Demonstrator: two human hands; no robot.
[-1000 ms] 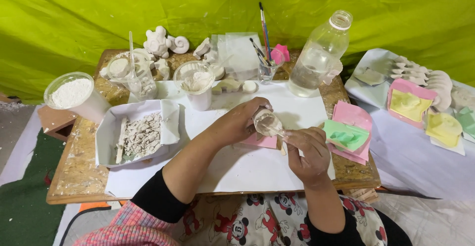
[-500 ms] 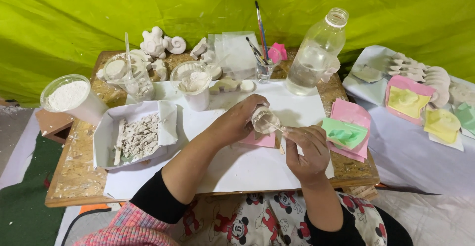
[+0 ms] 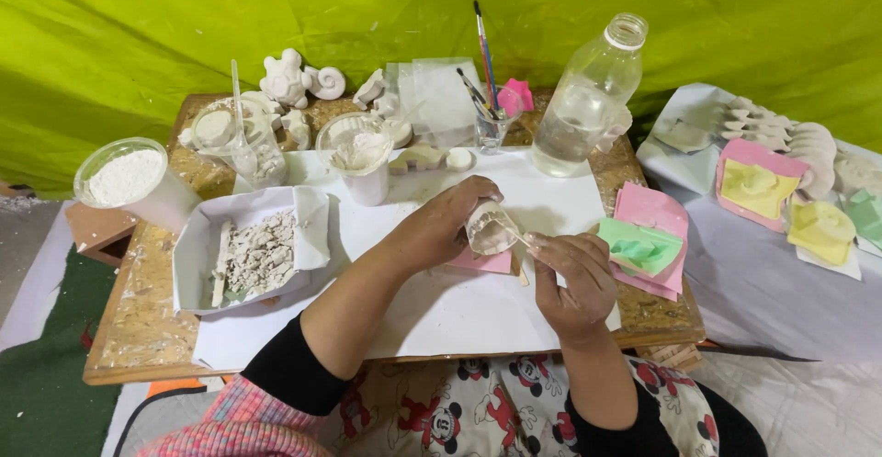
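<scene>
One plastic bottle (image 3: 588, 99) stands at the back of my table (image 3: 138, 328), partly filled with clear liquid. There is one tub of white powder (image 3: 129, 180) at the far left, one white tray of broken plaster bits (image 3: 257, 253) with a flat stick in it, and one white cup (image 3: 360, 158) of wet plaster behind the tray. One small glass (image 3: 491, 126) holds at least two brushes. Near my right side lie two pink pads on the table with a green mould (image 3: 643, 250) on top; a second surface to the right carries more pink, yellow and green moulds.

My left hand (image 3: 450, 223) is curled around one small mould (image 3: 490, 230), fingers clamped on its outer wall, holding it tilted just above the white paper (image 3: 432, 310) at the middle of the table. My right hand (image 3: 574, 278) has its fingers pinched together on one thin stick (image 3: 522, 238), whose tip reaches into the mould's open mouth.
</scene>
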